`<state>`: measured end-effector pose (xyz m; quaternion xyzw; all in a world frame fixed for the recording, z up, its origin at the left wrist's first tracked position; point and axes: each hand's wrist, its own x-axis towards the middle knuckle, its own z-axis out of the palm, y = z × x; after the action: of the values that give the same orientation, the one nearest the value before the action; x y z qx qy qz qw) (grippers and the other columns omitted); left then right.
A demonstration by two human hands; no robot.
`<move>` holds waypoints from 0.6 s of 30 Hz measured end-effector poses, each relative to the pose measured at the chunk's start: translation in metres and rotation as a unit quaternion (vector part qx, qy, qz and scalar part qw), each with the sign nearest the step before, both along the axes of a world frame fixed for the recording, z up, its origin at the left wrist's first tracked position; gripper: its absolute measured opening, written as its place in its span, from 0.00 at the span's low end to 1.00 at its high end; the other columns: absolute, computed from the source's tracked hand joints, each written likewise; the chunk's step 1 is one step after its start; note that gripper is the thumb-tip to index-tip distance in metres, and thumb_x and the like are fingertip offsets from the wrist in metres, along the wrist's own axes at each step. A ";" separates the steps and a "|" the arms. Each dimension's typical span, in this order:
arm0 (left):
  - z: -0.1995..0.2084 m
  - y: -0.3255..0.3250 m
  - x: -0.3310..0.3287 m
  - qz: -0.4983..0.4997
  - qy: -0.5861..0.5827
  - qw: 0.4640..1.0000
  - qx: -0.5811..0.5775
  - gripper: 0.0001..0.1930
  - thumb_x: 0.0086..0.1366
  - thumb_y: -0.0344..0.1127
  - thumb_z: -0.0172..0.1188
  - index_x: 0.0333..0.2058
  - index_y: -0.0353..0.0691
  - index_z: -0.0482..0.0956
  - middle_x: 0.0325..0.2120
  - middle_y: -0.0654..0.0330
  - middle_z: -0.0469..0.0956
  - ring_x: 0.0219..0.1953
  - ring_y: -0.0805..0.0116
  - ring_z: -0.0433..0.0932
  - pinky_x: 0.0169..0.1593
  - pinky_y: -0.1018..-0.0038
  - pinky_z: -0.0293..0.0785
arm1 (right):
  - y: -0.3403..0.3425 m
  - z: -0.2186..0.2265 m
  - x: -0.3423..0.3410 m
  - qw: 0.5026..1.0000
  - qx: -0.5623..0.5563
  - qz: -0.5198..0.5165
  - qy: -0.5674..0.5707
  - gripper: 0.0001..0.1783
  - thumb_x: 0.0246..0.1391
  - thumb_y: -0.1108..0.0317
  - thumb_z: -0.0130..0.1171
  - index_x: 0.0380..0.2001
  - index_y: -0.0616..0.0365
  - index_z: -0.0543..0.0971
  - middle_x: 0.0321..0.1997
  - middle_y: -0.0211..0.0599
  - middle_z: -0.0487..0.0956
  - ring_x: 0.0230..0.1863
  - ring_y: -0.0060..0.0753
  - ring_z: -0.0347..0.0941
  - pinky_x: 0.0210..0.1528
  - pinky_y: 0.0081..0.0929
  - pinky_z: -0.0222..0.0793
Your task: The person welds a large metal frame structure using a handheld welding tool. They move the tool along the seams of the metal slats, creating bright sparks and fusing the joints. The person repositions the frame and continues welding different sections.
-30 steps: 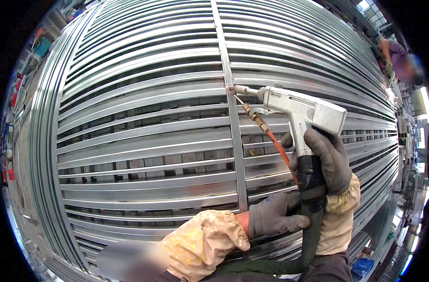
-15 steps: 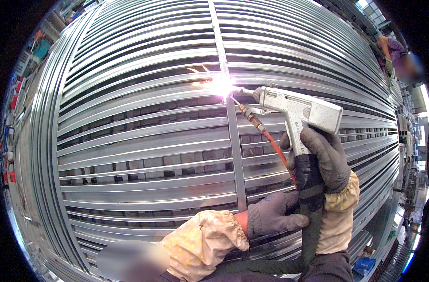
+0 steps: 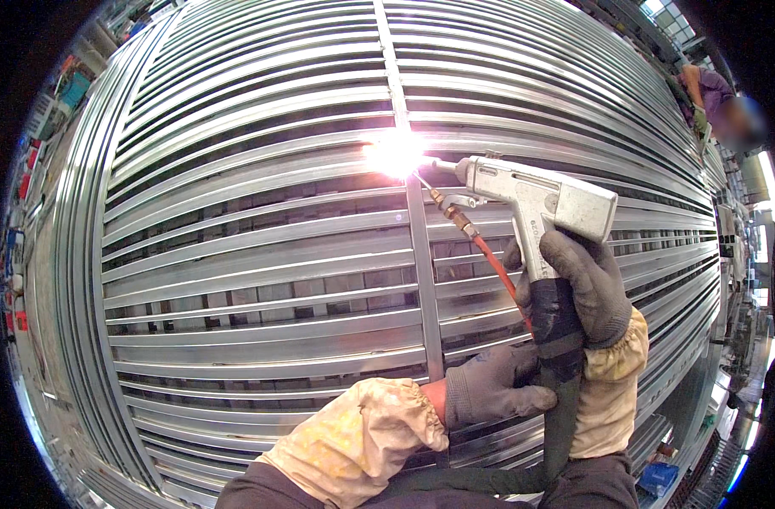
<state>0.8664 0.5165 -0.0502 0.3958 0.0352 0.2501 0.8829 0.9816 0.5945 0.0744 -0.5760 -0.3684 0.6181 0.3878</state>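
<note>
Gripping the pistol-shaped welding gun by its handle, the gloved right hand has its fingers wrapped tight; the gun's barrel runs leftward from that fist, nozzle at the glaring weld spot on the vertical bar of the slatted metal panel. Below, the left hand seems closed on the dark hose, though glare muddies detail.

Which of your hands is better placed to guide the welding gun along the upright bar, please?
Probably the right hand: it grips the welding gun, whose tip glows at the upright bar. The left hand only steadies the hose below.
</note>
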 end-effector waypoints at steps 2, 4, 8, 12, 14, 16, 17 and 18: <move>0.001 0.001 -0.001 -0.003 0.006 1.000 0.003 0.32 0.66 0.44 0.63 0.61 0.32 0.63 0.49 0.56 0.77 0.51 0.71 0.73 0.57 0.69 0.70 | 0.000 0.000 0.001 1.000 0.002 0.006 -0.009 0.21 0.61 0.62 0.60 0.52 0.64 0.73 0.36 0.42 0.82 0.25 0.26 0.78 0.23 0.21 0.74; 0.006 0.002 -0.001 0.031 -0.020 0.999 0.022 0.33 0.66 0.45 0.63 0.62 0.32 0.62 0.50 0.56 0.76 0.51 0.70 0.73 0.57 0.69 0.70 | -0.001 -0.001 0.004 1.000 0.011 0.013 -0.013 0.21 0.61 0.62 0.60 0.52 0.64 0.73 0.36 0.41 0.82 0.24 0.26 0.77 0.23 0.21 0.74; 0.001 -0.001 0.003 0.030 -0.033 0.999 0.023 0.35 0.66 0.47 0.62 0.63 0.31 0.61 0.51 0.56 0.76 0.53 0.68 0.73 0.58 0.67 0.69 | -0.002 0.000 -0.001 1.000 0.016 -0.005 -0.016 0.21 0.61 0.62 0.60 0.52 0.64 0.73 0.34 0.41 0.81 0.25 0.26 0.78 0.24 0.21 0.74; 0.008 0.001 0.000 0.031 -0.038 0.999 0.007 0.34 0.65 0.48 0.62 0.62 0.31 0.63 0.51 0.55 0.76 0.54 0.67 0.73 0.59 0.67 0.68 | -0.003 0.001 0.000 1.000 0.009 -0.009 -0.009 0.21 0.61 0.62 0.59 0.52 0.65 0.73 0.34 0.41 0.81 0.25 0.26 0.78 0.24 0.20 0.75; 0.008 0.002 0.000 0.029 -0.044 0.999 0.004 0.34 0.66 0.48 0.62 0.61 0.31 0.63 0.51 0.54 0.76 0.54 0.67 0.73 0.59 0.67 0.68 | -0.002 0.002 0.000 1.000 0.004 -0.003 -0.009 0.21 0.61 0.62 0.59 0.52 0.66 0.72 0.34 0.41 0.81 0.25 0.26 0.78 0.24 0.20 0.75; 0.002 0.001 0.001 0.030 -0.060 0.998 0.015 0.34 0.66 0.48 0.62 0.61 0.31 0.63 0.51 0.54 0.76 0.54 0.67 0.73 0.58 0.67 0.69 | -0.001 0.001 0.000 1.000 0.005 0.002 -0.013 0.22 0.61 0.62 0.59 0.52 0.66 0.72 0.34 0.41 0.81 0.25 0.26 0.78 0.24 0.21 0.75; 0.003 0.002 0.001 0.025 -0.057 0.998 0.014 0.34 0.66 0.48 0.62 0.62 0.31 0.62 0.51 0.53 0.76 0.54 0.67 0.73 0.58 0.67 0.69 | -0.001 0.000 0.000 1.000 0.013 0.003 -0.012 0.22 0.61 0.62 0.59 0.52 0.66 0.72 0.34 0.41 0.81 0.25 0.26 0.78 0.24 0.21 0.75; 0.004 0.003 -0.001 0.020 -0.054 0.998 0.012 0.34 0.66 0.47 0.62 0.62 0.31 0.62 0.51 0.53 0.76 0.54 0.67 0.73 0.58 0.67 0.69 | -0.001 -0.001 0.000 1.000 0.022 0.006 -0.010 0.22 0.61 0.62 0.59 0.52 0.66 0.72 0.34 0.41 0.81 0.26 0.26 0.78 0.24 0.21 0.74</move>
<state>0.8658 0.5199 -0.0463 0.3915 -0.0078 0.2892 0.8735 0.9816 0.5931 0.0738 -0.5717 -0.3890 0.6061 0.3931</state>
